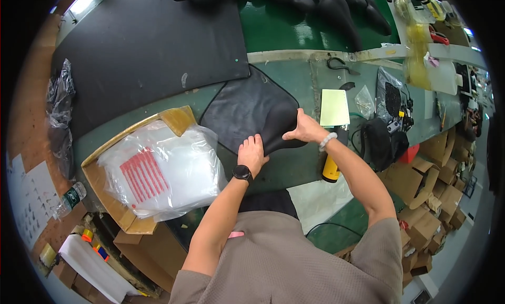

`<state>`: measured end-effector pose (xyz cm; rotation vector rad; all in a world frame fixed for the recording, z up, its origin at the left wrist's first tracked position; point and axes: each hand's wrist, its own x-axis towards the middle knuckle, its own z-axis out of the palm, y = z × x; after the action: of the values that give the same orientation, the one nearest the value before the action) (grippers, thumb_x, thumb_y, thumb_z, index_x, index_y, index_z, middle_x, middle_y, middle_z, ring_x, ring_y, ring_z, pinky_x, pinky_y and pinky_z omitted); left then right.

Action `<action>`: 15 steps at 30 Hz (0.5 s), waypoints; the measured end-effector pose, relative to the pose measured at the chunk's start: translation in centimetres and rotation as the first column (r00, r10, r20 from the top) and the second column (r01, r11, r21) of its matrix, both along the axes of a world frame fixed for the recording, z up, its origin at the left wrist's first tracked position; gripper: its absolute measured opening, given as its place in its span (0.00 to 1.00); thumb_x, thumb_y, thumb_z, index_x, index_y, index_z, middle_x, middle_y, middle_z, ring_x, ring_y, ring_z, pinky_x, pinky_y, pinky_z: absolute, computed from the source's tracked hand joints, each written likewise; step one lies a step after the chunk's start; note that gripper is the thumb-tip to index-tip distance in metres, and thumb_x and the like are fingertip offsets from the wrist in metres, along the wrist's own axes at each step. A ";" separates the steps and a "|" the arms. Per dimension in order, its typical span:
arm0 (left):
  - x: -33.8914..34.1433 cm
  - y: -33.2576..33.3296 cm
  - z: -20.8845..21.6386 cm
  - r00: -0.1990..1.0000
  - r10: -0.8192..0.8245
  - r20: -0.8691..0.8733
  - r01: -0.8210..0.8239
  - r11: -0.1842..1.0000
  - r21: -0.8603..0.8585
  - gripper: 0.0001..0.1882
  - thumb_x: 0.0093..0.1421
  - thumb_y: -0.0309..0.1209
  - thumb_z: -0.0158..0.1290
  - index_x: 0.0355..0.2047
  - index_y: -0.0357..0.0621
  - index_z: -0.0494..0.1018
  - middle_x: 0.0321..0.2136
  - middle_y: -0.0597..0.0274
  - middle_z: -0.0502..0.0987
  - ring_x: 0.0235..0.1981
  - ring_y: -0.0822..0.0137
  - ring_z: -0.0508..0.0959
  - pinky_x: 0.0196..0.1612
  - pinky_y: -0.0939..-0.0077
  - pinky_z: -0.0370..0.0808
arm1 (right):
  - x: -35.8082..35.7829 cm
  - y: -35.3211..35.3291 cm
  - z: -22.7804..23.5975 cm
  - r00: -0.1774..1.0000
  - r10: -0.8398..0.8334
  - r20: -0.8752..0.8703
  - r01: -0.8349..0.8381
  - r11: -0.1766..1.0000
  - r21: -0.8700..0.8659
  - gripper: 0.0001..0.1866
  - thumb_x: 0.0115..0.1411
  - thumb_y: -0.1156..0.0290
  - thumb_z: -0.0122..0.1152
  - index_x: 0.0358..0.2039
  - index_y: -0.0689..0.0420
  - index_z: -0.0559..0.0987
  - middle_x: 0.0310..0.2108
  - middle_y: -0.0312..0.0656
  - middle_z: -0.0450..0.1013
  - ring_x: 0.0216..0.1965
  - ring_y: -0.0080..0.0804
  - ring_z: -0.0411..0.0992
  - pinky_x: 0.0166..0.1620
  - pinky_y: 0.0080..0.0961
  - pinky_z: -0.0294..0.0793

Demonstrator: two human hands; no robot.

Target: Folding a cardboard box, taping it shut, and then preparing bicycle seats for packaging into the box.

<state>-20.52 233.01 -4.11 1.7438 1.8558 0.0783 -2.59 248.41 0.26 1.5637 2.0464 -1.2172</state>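
Note:
A smooth black bicycle saddle (pixel 282 118) lies on a black cloth with a bound edge (pixel 231 112) on the green workbench. My right hand (pixel 306 128) grips the saddle's right side, thumb and fingers spread around it. At its near left end is my left hand (pixel 252 153), fingers resting along the edge and the thumb by the narrow tip. The undersides of the fingers are hidden. A watch sits on my left wrist, a beaded bracelet on my right.
Left of me is an open cardboard box (pixel 131 127) lined with clear plastic bags. A black mat (pixel 158 46) covers the far left bench. More black saddles (pixel 336 14) lie at the back. To the right are a yellow notepad (pixel 334 107), a yellow-black canister (pixel 331 170) and scissors (pixel 342 65).

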 end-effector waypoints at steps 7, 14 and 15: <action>0.7 -0.1 -0.1 0.997 0.068 0.038 -0.070 0.996 0.057 0.39 0.42 0.40 0.69 0.51 0.35 0.64 0.38 0.53 0.72 0.40 0.54 0.76 0.44 0.61 0.75 | -1.5 1.0 0.7 0.989 0.007 0.149 -0.025 0.992 0.124 0.39 0.37 0.51 0.79 0.41 0.68 0.74 0.40 0.62 0.77 0.42 0.60 0.76 0.48 0.46 0.75; 0.8 0.0 3.2 0.897 0.386 0.215 -0.341 0.915 -0.216 0.39 0.48 0.43 0.66 0.52 0.29 0.63 0.44 0.40 0.74 0.45 0.44 0.78 0.48 0.55 0.76 | -1.7 -7.4 -0.1 0.715 -0.525 -0.461 0.696 0.483 0.531 0.32 0.59 0.54 0.65 0.54 0.68 0.71 0.49 0.55 0.73 0.49 0.48 0.73 0.53 0.38 0.70; 1.0 0.0 4.6 0.867 0.405 0.291 -0.324 0.901 -0.290 0.42 0.50 0.43 0.63 0.55 0.24 0.60 0.49 0.33 0.73 0.49 0.41 0.76 0.52 0.55 0.74 | -1.0 -10.0 -0.6 0.561 -0.686 -0.464 0.828 0.468 0.309 0.31 0.60 0.53 0.65 0.53 0.67 0.72 0.48 0.51 0.74 0.48 0.43 0.73 0.52 0.35 0.71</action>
<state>-19.52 232.98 0.51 1.1161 1.8221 0.2869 -3.62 238.44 -0.35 2.9828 1.9176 -1.2453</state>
